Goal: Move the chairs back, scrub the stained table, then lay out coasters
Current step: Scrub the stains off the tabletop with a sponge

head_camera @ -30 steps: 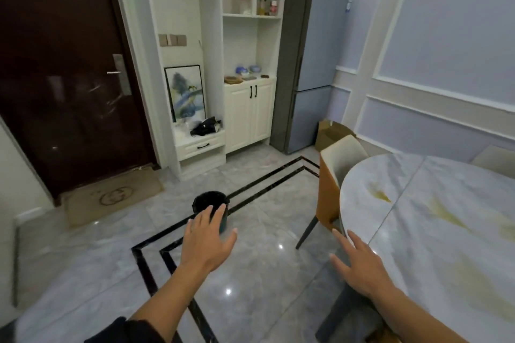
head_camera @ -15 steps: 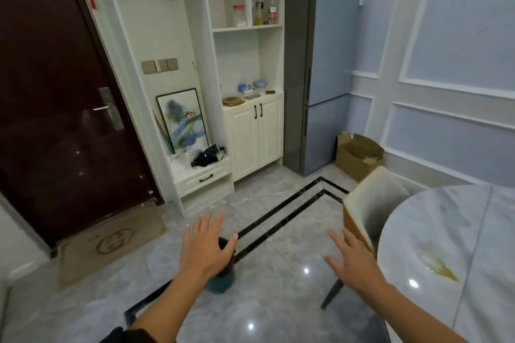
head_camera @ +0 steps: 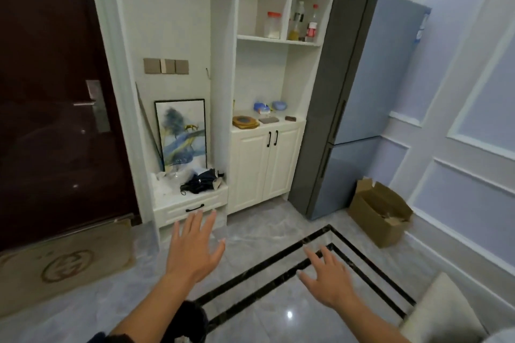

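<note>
Both our hands are hovering released, grasping nothing: our left hand (head_camera: 195,248) over the floor (head_camera: 264,231) near the white drawer (head_camera: 192,209), our right hand (head_camera: 328,276) above the black floor stripes (head_camera: 267,260). We are seeing the cream chair (head_camera: 443,312) at the lower right corner, beside our right forearm.

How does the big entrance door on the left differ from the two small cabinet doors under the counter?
The entrance door is dark brown and glossy; the cabinet doors are cream white. The entrance door is one tall leaf, while the cabinet doors are a low pair. The entrance door has a silver lever handle; the cabinet doors have black bar handles. All are shut.
</note>
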